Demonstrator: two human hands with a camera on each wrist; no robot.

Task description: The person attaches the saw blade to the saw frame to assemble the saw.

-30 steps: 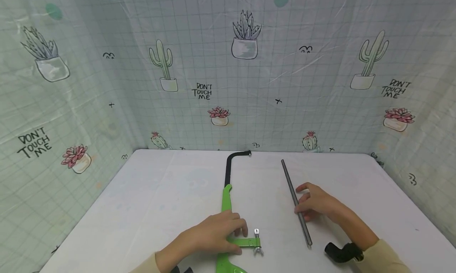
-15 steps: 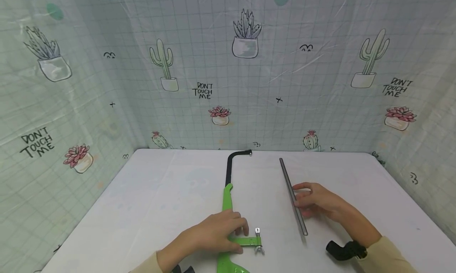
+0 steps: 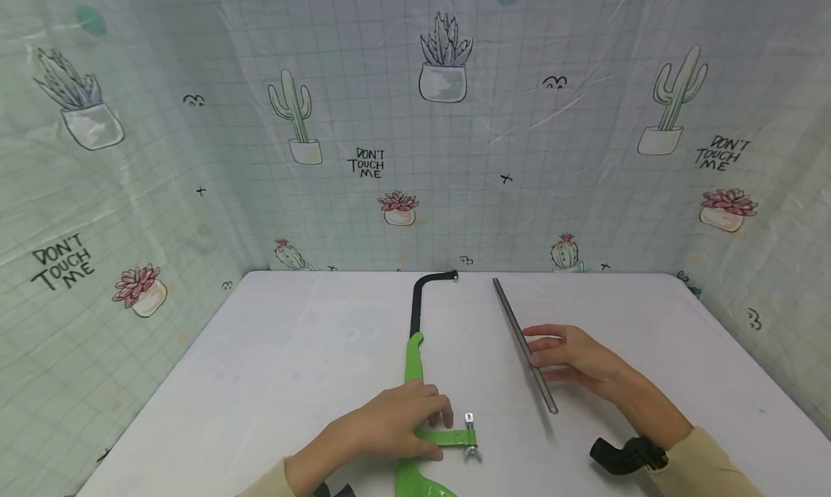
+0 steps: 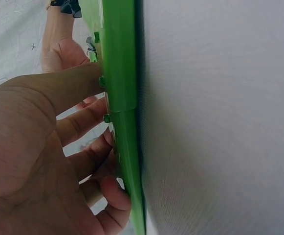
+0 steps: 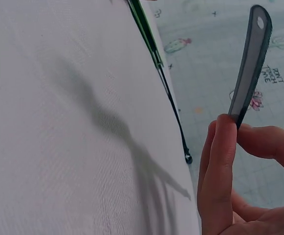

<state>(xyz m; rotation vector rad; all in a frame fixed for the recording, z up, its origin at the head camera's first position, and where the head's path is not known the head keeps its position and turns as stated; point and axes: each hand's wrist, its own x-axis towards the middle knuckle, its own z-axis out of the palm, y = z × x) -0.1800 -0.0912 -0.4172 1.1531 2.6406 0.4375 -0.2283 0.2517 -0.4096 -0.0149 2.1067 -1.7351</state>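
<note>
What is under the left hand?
In the head view, the green frame passes under the left hand, its crossbar sticking out to the right; the stretch beneath the hand is covered.

I can pass between the green saw frame [image 3: 413, 360] and the blade [image 3: 509, 311] in my right hand [image 3: 578, 358]; the crosspiece [image 3: 453, 439] at my left hand [image 3: 394, 423] juts into the near end.

A screened-off spot, the kind of building unclear: a white surface [image 3: 311, 353] enclosed on three sides by sheeting [image 3: 389, 64] printed with cacti [image 3: 295, 111] and "DON'T TOUCH ME".
</note>
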